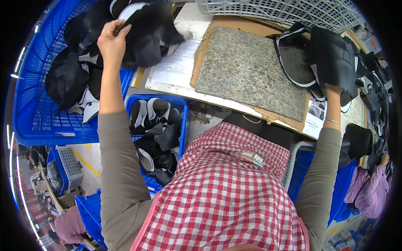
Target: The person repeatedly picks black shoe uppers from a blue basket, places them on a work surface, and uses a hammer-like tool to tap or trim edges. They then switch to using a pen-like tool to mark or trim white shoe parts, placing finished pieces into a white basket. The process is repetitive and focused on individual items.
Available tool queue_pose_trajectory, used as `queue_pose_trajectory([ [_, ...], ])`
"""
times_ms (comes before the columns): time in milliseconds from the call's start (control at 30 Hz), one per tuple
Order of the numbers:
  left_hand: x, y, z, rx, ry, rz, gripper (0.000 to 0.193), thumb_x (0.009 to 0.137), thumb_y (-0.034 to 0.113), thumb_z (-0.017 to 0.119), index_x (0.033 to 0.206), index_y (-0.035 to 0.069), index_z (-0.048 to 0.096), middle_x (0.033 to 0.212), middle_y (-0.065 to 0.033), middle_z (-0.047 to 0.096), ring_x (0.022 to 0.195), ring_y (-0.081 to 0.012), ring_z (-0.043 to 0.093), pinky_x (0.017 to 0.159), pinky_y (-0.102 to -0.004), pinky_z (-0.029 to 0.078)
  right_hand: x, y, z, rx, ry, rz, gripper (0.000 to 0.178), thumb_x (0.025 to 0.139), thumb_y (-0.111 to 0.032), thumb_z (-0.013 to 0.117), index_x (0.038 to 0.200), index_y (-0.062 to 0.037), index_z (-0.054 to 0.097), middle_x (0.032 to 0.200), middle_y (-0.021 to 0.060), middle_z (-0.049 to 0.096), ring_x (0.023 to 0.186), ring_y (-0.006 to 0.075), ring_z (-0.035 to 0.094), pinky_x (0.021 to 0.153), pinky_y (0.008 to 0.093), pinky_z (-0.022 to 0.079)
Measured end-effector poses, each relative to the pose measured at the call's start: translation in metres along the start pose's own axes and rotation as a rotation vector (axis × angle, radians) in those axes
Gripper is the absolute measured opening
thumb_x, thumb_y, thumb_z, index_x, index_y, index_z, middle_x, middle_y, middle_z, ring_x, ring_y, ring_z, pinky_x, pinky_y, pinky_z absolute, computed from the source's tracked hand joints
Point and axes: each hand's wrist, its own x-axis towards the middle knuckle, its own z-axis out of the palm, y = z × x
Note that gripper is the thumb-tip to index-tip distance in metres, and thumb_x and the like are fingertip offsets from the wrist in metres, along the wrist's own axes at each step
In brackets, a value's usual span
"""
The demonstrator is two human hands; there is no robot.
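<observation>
My left hand [114, 38] is raised at the upper left, thumb and fingers pinched on the edge of a black shoe upper [144, 35] with white parts. That piece hangs over the rim of a large blue basket [50, 136] and the table's left end, its right edge smeared by motion. At the table's right end, my right hand [333, 89] reaches in under black shoe uppers [333, 56], which hide its fingers. Beside it lies another black upper with a white edge [296, 58], overlapping a grey speckled slab [251, 69].
More black and white uppers [69, 77] fill the large basket. A smaller blue crate [184, 125] of pieces stands below the table's left end. A pale plastic crate [276, 10] sits at the back. Black pieces [379, 96] pile up at right, near another person's purple sleeve [370, 190].
</observation>
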Motion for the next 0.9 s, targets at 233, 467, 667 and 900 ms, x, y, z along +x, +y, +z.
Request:
queue_pose_trajectory([
  [233,-0.112,0.136,0.065,-0.213,-0.516,0.284,0.038,0.074,-0.02,0.057,0.101,0.004,0.068,0.105,-0.0089,0.072,0.107,-0.0292,0.069,0.09,-0.036,0.055,-0.053,0.029,0.002,-0.083,-0.314,0.052,0.048,0.092,-0.03,0.069,0.133,-0.0063,0.063,0.126,0.0192,0.067,0.116,0.0371,0.063,0.098,0.0476,0.05],
  [467,-0.166,0.149,0.118,-0.089,-1.023,0.29,0.068,0.085,0.033,0.079,0.146,0.014,0.054,0.131,-0.0151,0.066,0.123,-0.0311,0.063,0.106,-0.0402,0.047,-0.091,-0.009,-0.056,0.502,-0.185,0.19,0.038,0.085,-0.024,0.078,0.113,0.0002,0.07,0.102,0.0229,0.073,0.095,0.0456,0.067,0.087,0.0482,0.053],
  [667,-0.169,0.163,0.144,-0.135,-1.047,0.06,0.092,0.083,0.038,0.082,0.159,0.016,0.036,0.147,-0.0211,0.054,0.136,-0.0406,0.052,0.113,-0.043,0.042,-0.085,-0.053,-0.091,0.699,-0.186,0.379,0.04,0.082,-0.026,0.08,0.109,0.0021,0.071,0.099,0.0251,0.073,0.093,0.045,0.069,0.086,0.0455,0.054],
  [900,-0.203,0.186,0.148,-0.073,-1.021,-0.217,0.085,0.085,0.042,0.081,0.154,0.015,0.041,0.158,-0.0225,0.04,0.131,-0.0489,0.054,0.107,-0.0494,0.048,-0.068,-0.037,-0.082,0.643,0.047,0.219,0.025,0.09,-0.018,0.068,0.102,0.0035,0.07,0.097,0.0277,0.069,0.091,0.0429,0.067,0.082,0.0443,0.053],
])
